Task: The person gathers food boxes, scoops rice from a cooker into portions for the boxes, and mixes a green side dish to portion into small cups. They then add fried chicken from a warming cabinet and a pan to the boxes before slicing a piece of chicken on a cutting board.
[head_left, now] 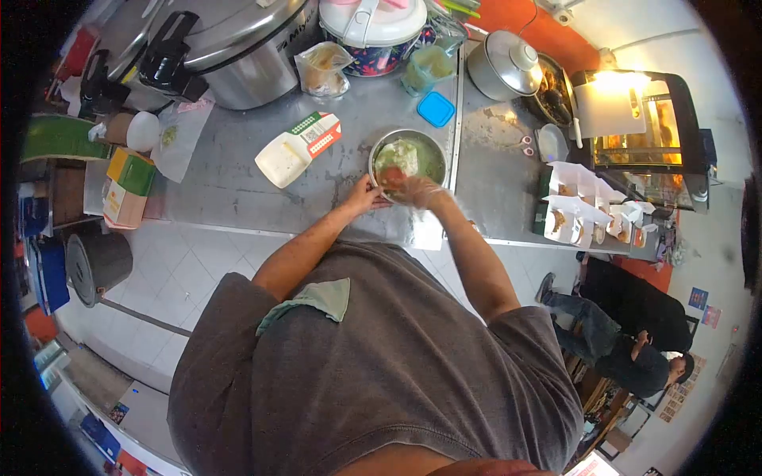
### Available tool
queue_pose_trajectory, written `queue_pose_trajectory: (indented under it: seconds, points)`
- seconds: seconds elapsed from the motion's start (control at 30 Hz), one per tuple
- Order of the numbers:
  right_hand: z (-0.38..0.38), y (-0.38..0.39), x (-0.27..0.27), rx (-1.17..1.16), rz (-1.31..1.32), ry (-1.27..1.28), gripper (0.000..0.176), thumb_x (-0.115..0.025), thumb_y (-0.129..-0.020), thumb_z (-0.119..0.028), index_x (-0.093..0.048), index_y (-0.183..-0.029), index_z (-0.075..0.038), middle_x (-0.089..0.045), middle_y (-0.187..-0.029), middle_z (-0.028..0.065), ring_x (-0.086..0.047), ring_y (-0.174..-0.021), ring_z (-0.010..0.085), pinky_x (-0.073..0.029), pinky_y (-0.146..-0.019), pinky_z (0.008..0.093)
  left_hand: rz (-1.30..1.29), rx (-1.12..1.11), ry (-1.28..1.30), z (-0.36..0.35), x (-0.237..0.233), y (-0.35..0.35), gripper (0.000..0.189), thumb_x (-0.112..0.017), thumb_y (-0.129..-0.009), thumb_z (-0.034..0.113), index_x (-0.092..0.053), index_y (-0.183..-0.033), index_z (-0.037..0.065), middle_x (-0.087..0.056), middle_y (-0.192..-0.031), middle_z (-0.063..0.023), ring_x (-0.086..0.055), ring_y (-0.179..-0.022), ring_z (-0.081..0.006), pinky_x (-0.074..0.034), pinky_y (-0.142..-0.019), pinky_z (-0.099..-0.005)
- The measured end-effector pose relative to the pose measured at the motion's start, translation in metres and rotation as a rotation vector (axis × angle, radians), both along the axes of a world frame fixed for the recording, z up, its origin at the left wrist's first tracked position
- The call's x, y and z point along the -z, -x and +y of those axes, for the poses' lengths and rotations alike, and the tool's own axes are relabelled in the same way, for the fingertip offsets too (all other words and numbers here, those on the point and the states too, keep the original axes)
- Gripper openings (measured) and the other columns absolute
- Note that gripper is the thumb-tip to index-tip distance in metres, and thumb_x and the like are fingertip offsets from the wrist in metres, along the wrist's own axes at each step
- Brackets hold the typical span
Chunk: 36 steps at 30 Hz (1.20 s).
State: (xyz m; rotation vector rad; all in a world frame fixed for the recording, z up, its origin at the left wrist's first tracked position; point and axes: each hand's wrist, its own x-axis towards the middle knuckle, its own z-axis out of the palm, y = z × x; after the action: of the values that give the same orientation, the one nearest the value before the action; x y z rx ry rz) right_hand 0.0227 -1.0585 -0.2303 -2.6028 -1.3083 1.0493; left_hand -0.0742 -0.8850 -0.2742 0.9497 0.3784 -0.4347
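A round metal bowl (441, 149) stands on the steel counter, holding a pale green mixture (399, 155) with a reddish patch at its lower left. My left hand (365, 196) grips the bowl's lower left rim. Over the bowl's lower right side is my right hand (418, 193), smeared by motion and apparently in a clear plastic glove; its fingers and anything they hold cannot be made out. An open carton tray (284, 161) lies left of the bowl, and a blue lid (436, 109) sits just above it.
Large metal pots (246, 67), a floral container (373, 57) and a bagged item (324, 70) line the back. To the right are a lidded pot (504, 65), a lit display case (651, 119) and white boxes (578, 210). Another person (627, 357) is at the lower right.
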Motion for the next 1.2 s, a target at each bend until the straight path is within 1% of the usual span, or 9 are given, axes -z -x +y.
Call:
queue_pose_trajectory:
  seconds: [0.13, 0.2, 0.4, 0.47, 0.57, 0.7, 1.0, 1.07, 1.2]
  points:
    - [-0.012, -0.003, -0.107, 0.081, -0.046, -0.042, 0.035, -0.044, -0.092, -0.023, -0.053, -0.124, -0.012, -0.064, -0.112, 0.0137, -0.064, -0.095, 0.0321, -0.051, -0.082, 0.0422, 0.071, 0.019, -0.101, 0.018, -0.012, -0.005, 0.027, -0.047, -0.091, 0.001, -0.028, -0.108, 0.008, -0.055, -0.101, -0.0206, -0.067, -0.079, -0.0323, -0.059, -0.072, -0.0443]
    - [-0.004, 0.001, -0.106, 0.527, -0.259, 0.293, 0.03, -0.04, -0.093, -0.022, -0.061, -0.11, -0.01, -0.068, -0.1, 0.0111, -0.066, -0.092, 0.0315, -0.051, -0.081, 0.0434, 0.074, 0.035, -0.152, 0.022, -0.011, -0.002, 0.028, -0.048, -0.091, 0.001, -0.025, -0.107, 0.009, -0.055, -0.1, -0.0209, -0.067, -0.076, -0.0316, -0.06, -0.07, -0.0436]
    - [0.022, 0.005, -0.067, 0.682, -0.412, -0.031, 0.029, -0.05, -0.088, -0.03, -0.067, -0.082, -0.008, -0.067, -0.089, 0.0168, -0.067, -0.08, 0.0334, -0.052, -0.067, 0.0456, -0.052, 0.171, -0.217, 0.028, -0.004, -0.007, 0.037, -0.049, -0.092, 0.003, -0.02, -0.113, 0.012, -0.056, -0.103, -0.0203, -0.066, -0.077, -0.0297, -0.059, -0.069, -0.043]
    - [0.013, 0.014, -0.05, 0.531, -0.545, -0.147, 0.024, -0.053, -0.085, -0.027, -0.067, -0.087, -0.008, -0.067, -0.082, 0.0163, -0.066, -0.072, 0.0343, -0.052, -0.061, 0.0451, -0.016, 0.176, -0.162, 0.032, -0.001, -0.01, 0.037, -0.048, -0.092, 0.003, -0.02, -0.114, 0.011, -0.055, -0.103, -0.0202, -0.066, -0.078, -0.0296, -0.059, -0.07, -0.0437]
    - [0.023, 0.036, -0.106, 0.574, -0.466, -0.158, 0.016, -0.056, -0.08, -0.017, -0.064, -0.091, -0.009, -0.065, -0.077, 0.0156, -0.066, -0.069, 0.0335, -0.052, -0.06, 0.0454, -0.062, 0.093, -0.162, 0.033, -0.003, -0.01, 0.035, -0.048, -0.09, -0.002, -0.022, -0.111, 0.009, -0.055, -0.099, -0.0218, -0.067, -0.074, -0.0299, -0.06, -0.064, -0.0425]
    - [0.026, 0.067, -0.056, 0.415, -0.502, -0.208, 0.014, -0.051, -0.083, -0.017, -0.06, -0.091, -0.009, -0.063, -0.073, 0.0169, -0.065, -0.068, 0.0349, -0.051, -0.06, 0.0475, -0.063, 0.072, -0.197, 0.029, -0.013, -0.02, 0.038, -0.051, -0.09, 0.001, -0.022, -0.112, 0.012, -0.055, -0.101, -0.0205, -0.066, -0.076, -0.0299, -0.06, -0.067, -0.0434]
    - [0.017, 0.007, -0.092, 0.636, -0.499, 0.001, 0.031, -0.043, -0.093, -0.032, -0.066, -0.088, -0.012, -0.067, -0.081, 0.0138, -0.067, -0.073, 0.0292, -0.053, -0.061, 0.0416, -0.014, 0.174, -0.166, 0.05, -0.024, -0.005, 0.038, -0.05, -0.093, 0.006, -0.022, -0.118, 0.01, -0.054, -0.108, -0.021, -0.066, -0.082, -0.03, -0.058, -0.076, -0.044]
    - [0.024, 0.005, -0.062, 0.483, -0.534, -0.239, 0.021, -0.048, -0.088, -0.024, -0.066, -0.089, -0.012, -0.067, -0.081, 0.0126, -0.067, -0.072, 0.0282, -0.053, -0.06, 0.041, -0.018, 0.176, -0.132, 0.051, -0.021, -0.007, 0.039, -0.049, -0.093, 0.006, -0.021, -0.12, 0.011, -0.054, -0.107, -0.0211, -0.066, -0.083, -0.0302, -0.058, -0.076, -0.0442]
    - [0.039, 0.009, -0.082, 0.266, -0.59, -0.089, 0.015, -0.051, -0.084, -0.021, -0.061, -0.087, -0.011, -0.066, -0.078, 0.0112, -0.066, -0.07, 0.0281, -0.052, -0.061, 0.0447, 0.002, 0.2, -0.116, 0.059, -0.024, -0.006, 0.043, -0.048, -0.093, 0.005, -0.018, -0.124, 0.011, -0.053, -0.106, -0.0217, -0.066, -0.084, -0.0309, -0.058, -0.076, -0.0441]
